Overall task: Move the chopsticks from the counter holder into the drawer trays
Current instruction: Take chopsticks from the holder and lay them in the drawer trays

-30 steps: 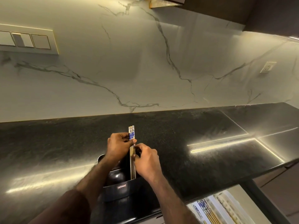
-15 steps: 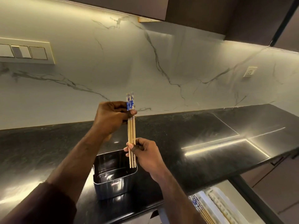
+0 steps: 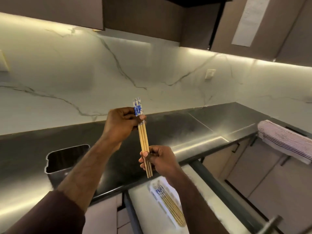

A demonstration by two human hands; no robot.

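Chopsticks (image 3: 143, 141), a small bunch of wooden ones with blue and white tops, are held up in the air, above the front edge of the counter (image 3: 168, 130). They stand almost straight up, tipped a little. The top part is gripped by the left hand (image 3: 122, 124), with the thumb pressed just under the blue pattern. The thin bottom part is pinched by the right hand (image 3: 160, 159), and the tips stick out below it. So both hands are closed on the same bunch, one above the other.

The holder (image 3: 65, 162), a dark metal box, is seen on the counter, well to the left of the bunch. Nothing can be seen sticking out of its top, but its inside is dark and partly hidden by the left arm.

Below the counter, the drawer (image 3: 202, 196) is pulled open. More chopsticks (image 3: 168, 203) are already laid flat in a white tray (image 3: 152, 187) there, though that part is blurry.

It looks as if much of the job is done. The bunch in the hands is not yet put down. It most likely needs to be lowered and laid in a tray.

A striped towel (image 3: 285, 141) is seen on the right.
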